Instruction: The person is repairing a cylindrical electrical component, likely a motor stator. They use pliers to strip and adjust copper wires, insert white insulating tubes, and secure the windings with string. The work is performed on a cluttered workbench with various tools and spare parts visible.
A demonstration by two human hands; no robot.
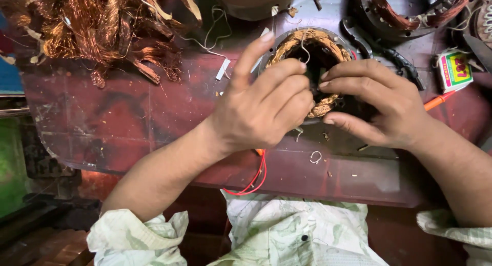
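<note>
Resting on the dark red bench [128,117], a round motor stator [312,45] with copper windings sits under both hands. The left hand [261,104] curls its fingers into the stator's bore, forefinger raised, while the right hand [374,104] pinches the winding's edge opposite. Loose copper wire scrap [97,25] lies well apart, upper left.

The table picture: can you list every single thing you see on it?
motor stator: one, copper-wound ring, centre of table, under both hands
scrap copper wire: one pile, orange-brown, top left
second stator: one, dark with reddish windings, top right
small box: one, green, red and white, right edge
pen: one, orange, beside right hand
red wire: one, hanging at the table's front edge
table: one, dark red, worn
left hand: fingers curled at the stator's rim
right hand: fingers on the windings
</note>
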